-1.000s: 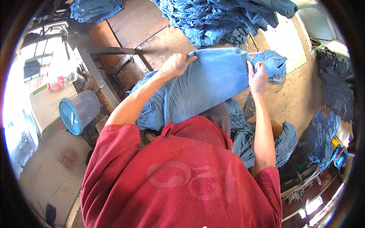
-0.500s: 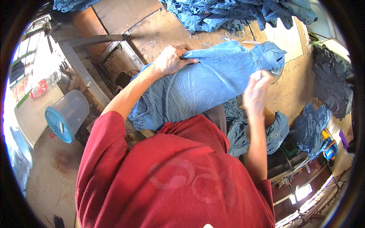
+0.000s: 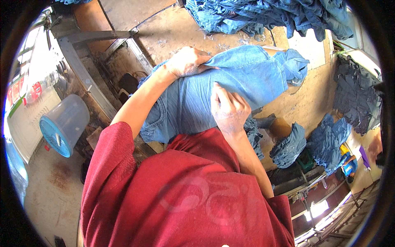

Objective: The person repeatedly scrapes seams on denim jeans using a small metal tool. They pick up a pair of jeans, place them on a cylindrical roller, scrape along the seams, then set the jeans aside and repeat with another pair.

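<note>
A pair of light blue jeans (image 3: 247, 68) lies stretched across in front of me, its waist end near my body at the left and its bunched leg end to the right. My left hand (image 3: 190, 61) is closed on a fold of denim along the far edge. Over the middle of the leg is my right hand (image 3: 230, 110), fingers curled and pressed together, fingertips at the cloth. What those fingers hold, if anything, is hidden. Faint whitish creases run across the denim beside the right hand.
A large pile of blue jeans (image 3: 263, 16) rises at the far side. More denim heaps (image 3: 329, 138) and dark grey garments (image 3: 357, 92) lie at the right. To the left are a metal frame (image 3: 88, 84) and a clear plastic tub with a blue lid (image 3: 55, 136).
My right hand has moved left and inward, from beside the bunched leg end to the middle of the leg. My left hand keeps its grip on the fold.
</note>
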Tool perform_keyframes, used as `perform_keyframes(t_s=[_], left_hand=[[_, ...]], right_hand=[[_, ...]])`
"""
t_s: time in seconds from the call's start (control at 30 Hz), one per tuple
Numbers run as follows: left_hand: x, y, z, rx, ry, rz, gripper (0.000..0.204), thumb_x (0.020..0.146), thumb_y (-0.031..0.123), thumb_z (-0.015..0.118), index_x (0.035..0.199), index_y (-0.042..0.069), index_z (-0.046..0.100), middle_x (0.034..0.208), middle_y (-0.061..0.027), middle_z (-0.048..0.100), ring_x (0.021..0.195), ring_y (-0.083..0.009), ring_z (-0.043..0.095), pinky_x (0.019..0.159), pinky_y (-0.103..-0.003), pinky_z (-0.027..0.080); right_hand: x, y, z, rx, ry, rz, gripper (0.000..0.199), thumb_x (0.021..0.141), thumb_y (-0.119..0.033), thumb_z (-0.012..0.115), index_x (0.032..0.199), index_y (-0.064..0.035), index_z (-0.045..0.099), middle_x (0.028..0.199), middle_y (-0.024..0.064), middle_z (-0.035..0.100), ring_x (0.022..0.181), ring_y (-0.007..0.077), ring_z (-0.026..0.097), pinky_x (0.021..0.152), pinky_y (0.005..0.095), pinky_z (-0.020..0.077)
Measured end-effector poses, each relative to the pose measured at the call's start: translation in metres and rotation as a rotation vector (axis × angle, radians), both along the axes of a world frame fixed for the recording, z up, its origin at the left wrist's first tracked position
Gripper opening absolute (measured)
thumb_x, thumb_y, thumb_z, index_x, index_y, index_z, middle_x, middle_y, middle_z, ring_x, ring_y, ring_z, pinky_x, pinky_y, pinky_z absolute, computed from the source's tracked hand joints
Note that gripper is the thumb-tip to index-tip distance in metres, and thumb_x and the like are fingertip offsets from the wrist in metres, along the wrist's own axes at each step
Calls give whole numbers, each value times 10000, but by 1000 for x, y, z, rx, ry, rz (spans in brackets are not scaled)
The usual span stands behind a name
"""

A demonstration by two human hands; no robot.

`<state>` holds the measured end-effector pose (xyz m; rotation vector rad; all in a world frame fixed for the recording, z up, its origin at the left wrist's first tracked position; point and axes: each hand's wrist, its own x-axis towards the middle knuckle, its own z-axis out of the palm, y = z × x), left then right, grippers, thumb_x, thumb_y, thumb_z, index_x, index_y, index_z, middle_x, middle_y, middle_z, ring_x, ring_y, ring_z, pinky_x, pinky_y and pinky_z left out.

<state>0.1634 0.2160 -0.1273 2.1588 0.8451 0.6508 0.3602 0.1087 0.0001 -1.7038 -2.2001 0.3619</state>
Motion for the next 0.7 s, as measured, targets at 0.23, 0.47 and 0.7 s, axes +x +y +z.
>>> perform_keyframes(t_s=[0.23,0.47,0.7], left_hand=[[3,0,5,-33,31,37,303,931,372,820,893,80,751,786,-145,711,714,-388,712,658,-473,569],[6,-1,7,-78,10,64,345,929,401,815,867,69,747,779,-163,716,720,-398,715,660,-469,572],[5,-2,12,-114,72,66,361,935,422,807,862,72,758,786,-179,719,726,-407,714,674,-484,572]], right_hand=[[11,-23,4,-8,-19,16,234,849,-81,829,1075,-144,813,626,32,633,530,222,620,545,362,504],[37,-81,3,41,43,35,322,797,-13,847,1110,-78,807,635,41,631,556,210,648,572,345,536],[18,-38,-3,55,174,-71,199,848,-14,827,1039,-63,807,726,94,739,539,228,673,544,338,529]])
